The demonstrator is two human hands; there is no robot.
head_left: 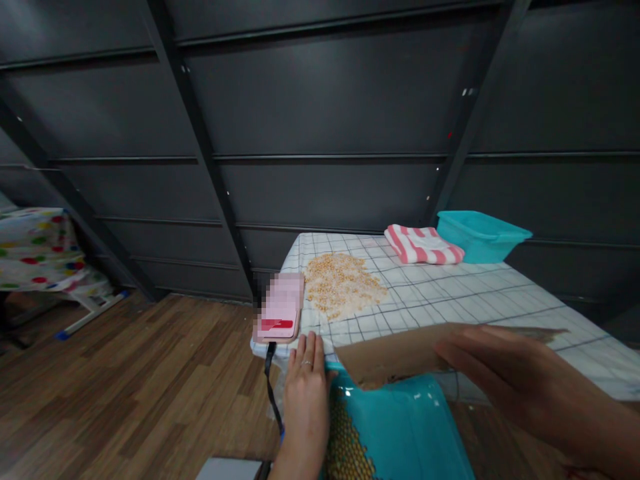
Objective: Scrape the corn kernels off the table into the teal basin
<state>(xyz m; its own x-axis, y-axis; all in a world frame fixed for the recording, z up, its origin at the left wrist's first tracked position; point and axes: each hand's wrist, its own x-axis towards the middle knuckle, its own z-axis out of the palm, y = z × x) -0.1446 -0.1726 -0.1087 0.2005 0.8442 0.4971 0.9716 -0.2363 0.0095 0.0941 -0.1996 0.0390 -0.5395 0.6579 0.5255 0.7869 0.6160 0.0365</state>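
My left hand [306,383] lies at the near edge of the tablecloth, fingers stretched flat, with a ring on one. Its thumb side touches the rim of a teal plastic basin [405,413], which holds small round yellowish beans [345,440] along its left side. A brown piece of cardboard [395,357] spans the table edge just above the basin. My right hand [480,350], slightly blurred, is closed on the cardboard; its fingertips are partly hidden. Farther back on the cloth, yellow beans mixed with white grains [345,283] lie in a spread heap.
A pink phone-like device [283,310] with a black cable [269,380] lies at the table's left edge. A striped pink-and-white towel [423,245] and another teal basin [480,237] stand at the back right. Dark panelled wall [320,120] rises behind; wooden floor [175,373] is at left.
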